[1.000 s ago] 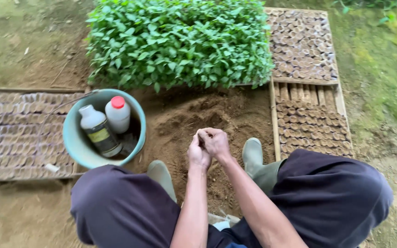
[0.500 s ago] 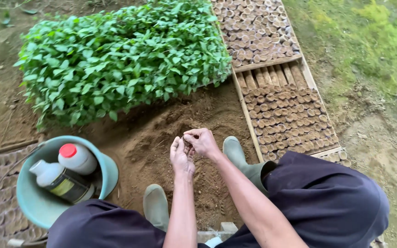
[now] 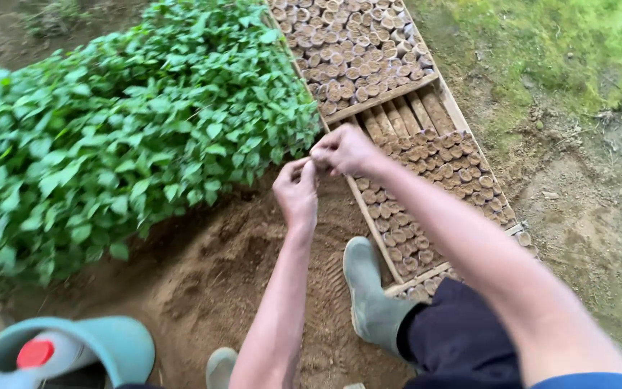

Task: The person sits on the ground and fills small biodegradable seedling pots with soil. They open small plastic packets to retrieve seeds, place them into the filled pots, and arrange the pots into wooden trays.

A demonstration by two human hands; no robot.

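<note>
While your left hand (image 3: 296,191) and right hand (image 3: 345,149) pinch together on something too small to identify, keep them over the soil-filled seedling pots (image 3: 426,155). Work steadily beside the green seedlings (image 3: 131,130), fingers close.

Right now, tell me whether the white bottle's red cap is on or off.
On: the red cap sits atop the white bottle inside the teal bucket.

Soft even daylight, no hard shadows; slight motion blur, wide-angle edges.
</note>
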